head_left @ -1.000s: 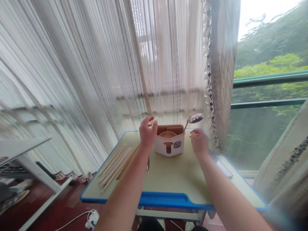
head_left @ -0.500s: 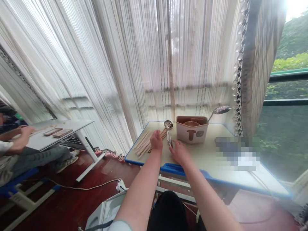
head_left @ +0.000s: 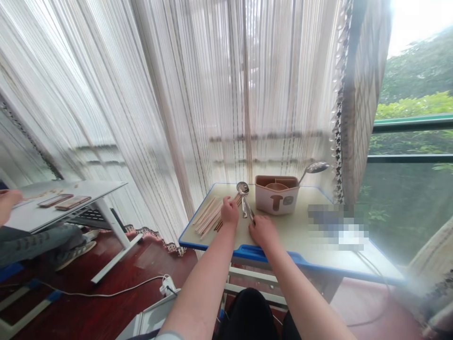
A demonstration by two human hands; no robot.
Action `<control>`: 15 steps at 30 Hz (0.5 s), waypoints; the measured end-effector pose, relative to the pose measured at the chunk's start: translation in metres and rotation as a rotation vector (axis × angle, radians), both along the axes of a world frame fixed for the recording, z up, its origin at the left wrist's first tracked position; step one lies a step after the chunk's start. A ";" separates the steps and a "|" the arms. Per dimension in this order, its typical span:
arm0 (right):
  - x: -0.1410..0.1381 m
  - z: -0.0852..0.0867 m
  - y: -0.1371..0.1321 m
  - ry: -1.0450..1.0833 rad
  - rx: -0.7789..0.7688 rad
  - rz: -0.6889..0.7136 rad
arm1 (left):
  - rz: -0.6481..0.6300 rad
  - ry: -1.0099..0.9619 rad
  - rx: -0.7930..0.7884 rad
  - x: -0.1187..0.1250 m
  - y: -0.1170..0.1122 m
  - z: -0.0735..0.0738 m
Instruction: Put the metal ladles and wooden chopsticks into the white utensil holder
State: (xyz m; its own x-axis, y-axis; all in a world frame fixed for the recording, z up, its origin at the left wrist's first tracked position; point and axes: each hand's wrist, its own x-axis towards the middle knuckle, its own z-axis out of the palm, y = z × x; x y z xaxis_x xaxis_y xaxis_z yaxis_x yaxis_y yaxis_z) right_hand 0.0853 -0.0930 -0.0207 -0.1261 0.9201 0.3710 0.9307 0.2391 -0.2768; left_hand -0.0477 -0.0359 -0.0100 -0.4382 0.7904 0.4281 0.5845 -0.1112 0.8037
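My right hand (head_left: 264, 230) is closed around the lower handle of a metal ladle (head_left: 249, 211). The ladle's handle slants up and left toward a round, shiny bowl at the table's back. Beside that handle lies a shorter metal utensil (head_left: 244, 208), its upper part overlapping the ladle. My left hand (head_left: 230, 211) is curled over the right side of a spread of chopsticks (head_left: 208, 215), some pale and some dark brown. Whatever its fingers may hold is hidden. A white utensil holder (head_left: 264, 204) with a brown rim stands behind my right hand; a slotted spoon (head_left: 317, 167) rises at its right side.
The small table (head_left: 300, 241) has a blue edge. A blurred patch (head_left: 336, 226) covers something on its right side, with a cable below. Striped curtains (head_left: 198, 94) hang behind. At left, a person's hand (head_left: 7, 203) is over another table (head_left: 24, 217) holding two phone-like objects.
The view has shifted slightly. My right hand has closed onto the ladle's handle, its fingers more bent than before. My left hand stays by the chopsticks.
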 end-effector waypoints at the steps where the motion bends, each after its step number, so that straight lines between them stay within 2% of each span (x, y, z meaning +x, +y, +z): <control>1: 0.001 -0.001 0.001 -0.008 0.006 -0.036 | -0.016 0.003 0.003 0.000 0.001 -0.001; 4: 0.004 -0.004 0.004 -0.014 0.017 -0.149 | -0.053 0.014 0.012 -0.001 0.002 -0.003; 7: 0.005 -0.005 0.006 -0.012 0.021 -0.219 | -0.035 -0.002 0.003 -0.002 0.001 -0.003; 15: 0.009 -0.006 0.006 -0.051 0.008 -0.187 | 0.007 -0.041 -0.030 -0.003 -0.003 0.004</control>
